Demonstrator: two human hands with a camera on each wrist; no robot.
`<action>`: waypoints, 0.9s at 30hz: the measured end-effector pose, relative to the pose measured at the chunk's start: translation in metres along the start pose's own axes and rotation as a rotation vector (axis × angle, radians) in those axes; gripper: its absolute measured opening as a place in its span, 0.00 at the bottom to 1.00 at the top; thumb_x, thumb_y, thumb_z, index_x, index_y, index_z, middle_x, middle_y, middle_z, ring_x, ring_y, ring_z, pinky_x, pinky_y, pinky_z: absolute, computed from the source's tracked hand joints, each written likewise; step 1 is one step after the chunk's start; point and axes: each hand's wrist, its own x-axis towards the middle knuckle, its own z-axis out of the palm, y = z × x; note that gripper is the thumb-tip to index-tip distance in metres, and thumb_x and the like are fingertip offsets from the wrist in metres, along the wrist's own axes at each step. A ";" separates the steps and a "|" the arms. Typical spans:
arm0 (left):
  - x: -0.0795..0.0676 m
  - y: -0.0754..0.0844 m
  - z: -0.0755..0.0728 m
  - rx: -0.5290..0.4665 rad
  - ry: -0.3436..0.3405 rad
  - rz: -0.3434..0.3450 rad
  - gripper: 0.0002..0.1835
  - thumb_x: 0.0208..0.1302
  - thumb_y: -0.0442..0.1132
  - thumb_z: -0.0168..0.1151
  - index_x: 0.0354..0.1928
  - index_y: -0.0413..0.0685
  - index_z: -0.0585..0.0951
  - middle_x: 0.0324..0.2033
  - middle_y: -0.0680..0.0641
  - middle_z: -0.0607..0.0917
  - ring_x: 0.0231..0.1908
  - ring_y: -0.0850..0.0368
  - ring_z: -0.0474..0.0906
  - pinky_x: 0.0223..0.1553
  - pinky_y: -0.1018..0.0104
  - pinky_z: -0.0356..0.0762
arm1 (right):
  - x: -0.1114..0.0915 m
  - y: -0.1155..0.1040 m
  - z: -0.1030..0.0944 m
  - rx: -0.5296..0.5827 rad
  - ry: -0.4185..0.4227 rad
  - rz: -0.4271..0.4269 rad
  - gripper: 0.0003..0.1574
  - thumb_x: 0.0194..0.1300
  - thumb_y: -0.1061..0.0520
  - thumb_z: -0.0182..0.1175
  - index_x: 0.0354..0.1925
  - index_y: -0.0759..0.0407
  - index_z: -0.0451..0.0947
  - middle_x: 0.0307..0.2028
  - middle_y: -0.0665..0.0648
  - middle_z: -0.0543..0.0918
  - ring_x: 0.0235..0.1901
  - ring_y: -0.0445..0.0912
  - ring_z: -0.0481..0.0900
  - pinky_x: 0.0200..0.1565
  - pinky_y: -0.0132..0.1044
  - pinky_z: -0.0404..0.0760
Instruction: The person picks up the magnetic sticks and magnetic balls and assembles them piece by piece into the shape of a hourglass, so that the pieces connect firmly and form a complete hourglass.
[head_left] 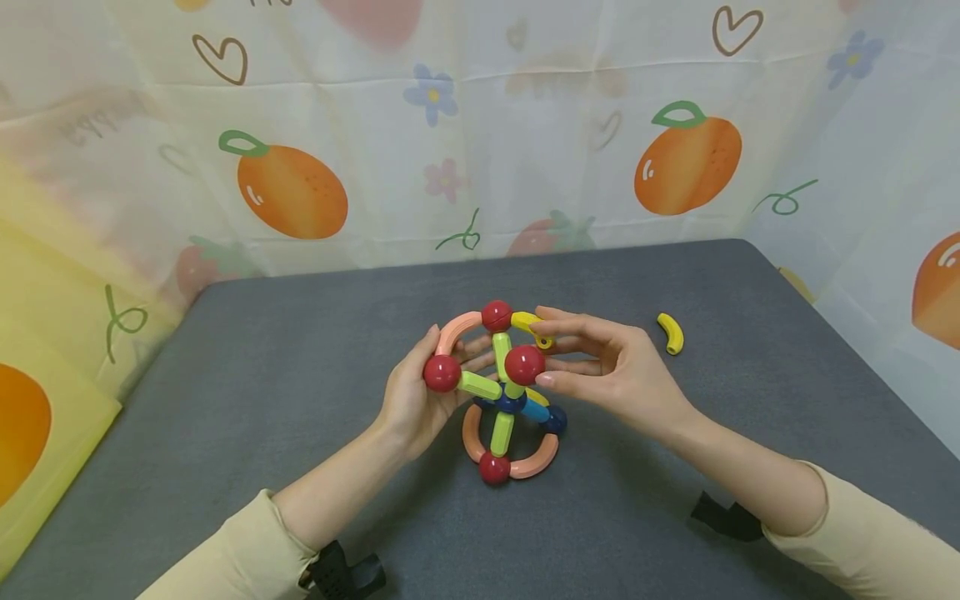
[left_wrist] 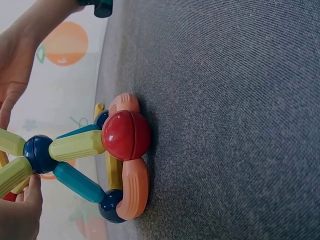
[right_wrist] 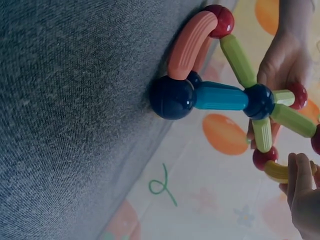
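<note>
A magnetic ball-and-rod model stands on the grey table, with green rods [head_left: 502, 434] and blue rods [left_wrist: 80, 182] joined at a dark blue ball [right_wrist: 259, 101]. My left hand [head_left: 412, 400] holds its upper left side, the thumb beside a red ball [head_left: 442, 373] and the other fingers behind the model. At the upper right, my right hand [head_left: 618, 362] has its fingers on a yellow curved rod [head_left: 523, 321] and its thumb at another red ball [head_left: 525, 365]. That rod reaches from the top red ball [head_left: 497, 316]. Salmon curved rods [head_left: 536, 461] form part of the lower ring.
A loose yellow curved rod [head_left: 672, 335] lies on the grey table [head_left: 300, 358] to the right of my right hand. Behind the table hangs a fruit-print cloth [head_left: 480, 158]. A black strap [head_left: 723, 517] shows by my right forearm.
</note>
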 end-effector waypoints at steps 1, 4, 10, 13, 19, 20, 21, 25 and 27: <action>0.000 0.000 0.000 0.002 0.001 0.001 0.28 0.80 0.54 0.28 0.71 0.53 0.64 0.59 0.50 0.83 0.63 0.53 0.78 0.67 0.53 0.73 | 0.000 0.000 0.000 -0.018 0.003 -0.011 0.31 0.59 0.63 0.69 0.61 0.62 0.76 0.70 0.57 0.71 0.51 0.40 0.85 0.52 0.34 0.84; 0.000 0.000 0.000 0.004 0.001 0.002 0.28 0.80 0.54 0.28 0.72 0.53 0.64 0.59 0.50 0.83 0.63 0.53 0.78 0.67 0.52 0.73 | 0.000 0.002 0.002 -0.084 0.020 -0.050 0.29 0.57 0.62 0.71 0.58 0.57 0.79 0.69 0.54 0.72 0.51 0.40 0.85 0.53 0.33 0.84; 0.000 -0.001 -0.001 0.008 -0.002 0.004 0.27 0.80 0.53 0.27 0.72 0.53 0.63 0.64 0.45 0.79 0.64 0.51 0.77 0.68 0.50 0.72 | 0.000 0.002 0.007 -0.216 0.074 -0.115 0.28 0.54 0.59 0.74 0.54 0.51 0.82 0.67 0.52 0.76 0.53 0.37 0.84 0.51 0.32 0.85; 0.000 0.000 -0.001 0.002 -0.007 0.005 0.28 0.80 0.53 0.27 0.72 0.52 0.63 0.63 0.46 0.80 0.63 0.52 0.78 0.68 0.49 0.71 | 0.001 0.001 0.009 -0.258 0.095 -0.151 0.27 0.52 0.59 0.76 0.52 0.52 0.83 0.65 0.53 0.78 0.59 0.39 0.82 0.50 0.32 0.85; 0.001 0.000 -0.001 -0.005 -0.012 0.007 0.28 0.80 0.53 0.26 0.72 0.52 0.63 0.59 0.51 0.83 0.62 0.54 0.79 0.69 0.48 0.70 | 0.002 0.000 0.013 -0.292 0.106 -0.194 0.26 0.51 0.59 0.76 0.51 0.52 0.84 0.62 0.55 0.81 0.64 0.43 0.77 0.50 0.34 0.85; 0.000 0.000 -0.001 -0.005 -0.011 0.007 0.28 0.80 0.53 0.26 0.72 0.52 0.63 0.58 0.51 0.83 0.62 0.54 0.79 0.69 0.48 0.70 | 0.002 0.000 0.013 -0.295 0.106 -0.193 0.26 0.52 0.59 0.76 0.51 0.52 0.84 0.63 0.55 0.80 0.63 0.43 0.79 0.50 0.34 0.85; 0.000 0.000 0.000 -0.007 -0.011 0.006 0.28 0.80 0.53 0.26 0.72 0.52 0.63 0.58 0.50 0.83 0.62 0.54 0.79 0.69 0.48 0.70 | 0.002 0.000 0.013 -0.301 0.104 -0.193 0.25 0.52 0.59 0.76 0.51 0.52 0.84 0.63 0.55 0.80 0.62 0.42 0.80 0.50 0.34 0.85; 0.000 0.000 0.000 -0.004 -0.007 0.009 0.27 0.80 0.53 0.27 0.72 0.52 0.63 0.61 0.47 0.81 0.64 0.52 0.77 0.69 0.49 0.70 | 0.000 0.000 0.013 -0.319 0.093 -0.189 0.25 0.53 0.59 0.75 0.51 0.51 0.83 0.64 0.54 0.79 0.54 0.40 0.85 0.49 0.33 0.86; 0.000 0.000 0.000 -0.002 -0.004 0.010 0.28 0.80 0.53 0.27 0.72 0.52 0.64 0.63 0.46 0.80 0.65 0.51 0.77 0.69 0.49 0.70 | 0.000 0.000 0.012 -0.322 0.088 -0.187 0.24 0.54 0.59 0.74 0.51 0.51 0.82 0.64 0.54 0.79 0.51 0.40 0.86 0.48 0.32 0.86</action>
